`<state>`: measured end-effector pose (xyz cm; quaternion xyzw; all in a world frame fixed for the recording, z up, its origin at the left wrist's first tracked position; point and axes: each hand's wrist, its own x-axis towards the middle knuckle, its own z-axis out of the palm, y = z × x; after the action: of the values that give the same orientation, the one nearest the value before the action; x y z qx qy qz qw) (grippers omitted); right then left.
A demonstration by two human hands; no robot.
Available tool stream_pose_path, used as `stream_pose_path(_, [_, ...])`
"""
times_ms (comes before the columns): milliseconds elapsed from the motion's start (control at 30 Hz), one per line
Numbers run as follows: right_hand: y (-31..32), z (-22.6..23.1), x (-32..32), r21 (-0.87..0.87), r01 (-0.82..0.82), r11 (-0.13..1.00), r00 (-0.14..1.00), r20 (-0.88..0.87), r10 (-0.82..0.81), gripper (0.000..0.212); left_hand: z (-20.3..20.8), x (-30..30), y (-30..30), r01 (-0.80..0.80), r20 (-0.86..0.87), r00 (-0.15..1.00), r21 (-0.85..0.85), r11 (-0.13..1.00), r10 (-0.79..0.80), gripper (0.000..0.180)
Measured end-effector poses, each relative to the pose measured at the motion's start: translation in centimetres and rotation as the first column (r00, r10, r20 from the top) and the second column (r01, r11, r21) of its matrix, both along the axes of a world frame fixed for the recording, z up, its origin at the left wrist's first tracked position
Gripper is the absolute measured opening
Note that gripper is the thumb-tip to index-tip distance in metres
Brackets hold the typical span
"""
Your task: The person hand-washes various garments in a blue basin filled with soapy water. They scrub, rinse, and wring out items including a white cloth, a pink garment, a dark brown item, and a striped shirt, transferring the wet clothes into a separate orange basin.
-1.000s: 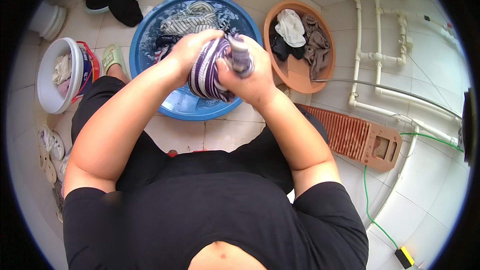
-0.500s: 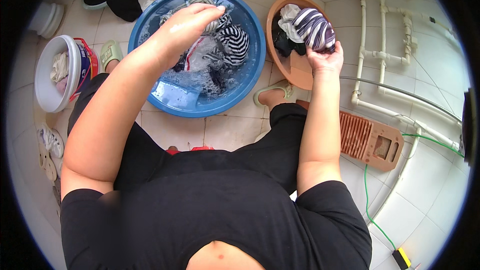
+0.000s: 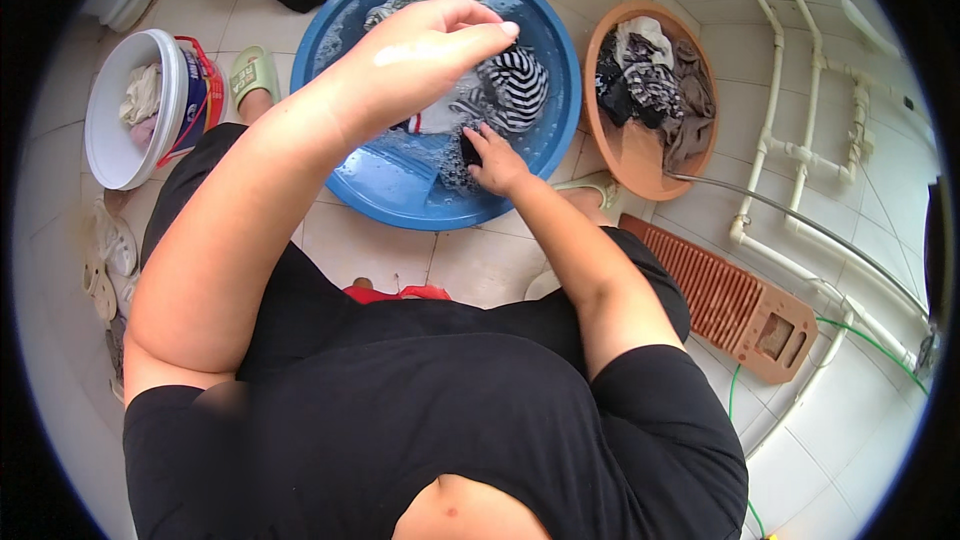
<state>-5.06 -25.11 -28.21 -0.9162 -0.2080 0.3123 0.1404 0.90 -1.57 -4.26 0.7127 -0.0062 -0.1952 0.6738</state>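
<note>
The dark cloth in the blue plastic basin, toward five o'clock, should handle soft and limp, water-heavy and soap-slick; a gathered fold seems the best hold. It looks nearly black, partly hidden, beside foam. The right hand, fingers spread, meets it; whether it grips, I cannot tell. The left hand hangs above the basin, fingers loosely bent. A black-and-white striped garment lies bunched toward three o'clock.
</note>
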Motion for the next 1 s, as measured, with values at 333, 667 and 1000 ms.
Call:
stream_pose_path(333, [-0.8, 4.2, 3.6, 0.138, 0.693, 0.708, 0.654, -0.535, -0.535, 0.030, 0.8, 0.4, 0.2, 0.047, 0.103, 0.993, 0.011, 0.999, -0.048, 0.037])
stream_pose_path(667, [-7.0, 32.0, 6.6, 0.820, 0.552, -0.152, 0.699, -0.555, -0.451, 0.027, 2.1, -0.1, 0.9, -0.002, 0.144, 0.990, 0.058, 0.998, -0.006, 0.034])
stream_pose_path(1000, [-5.0, 29.5, 7.0, 0.775, 0.588, 0.233, 0.762, -0.432, -0.483, 0.031, 1.2, 0.3, 0.8, 0.010, 0.079, 0.997, 0.005, 1.000, -0.010, 0.031])
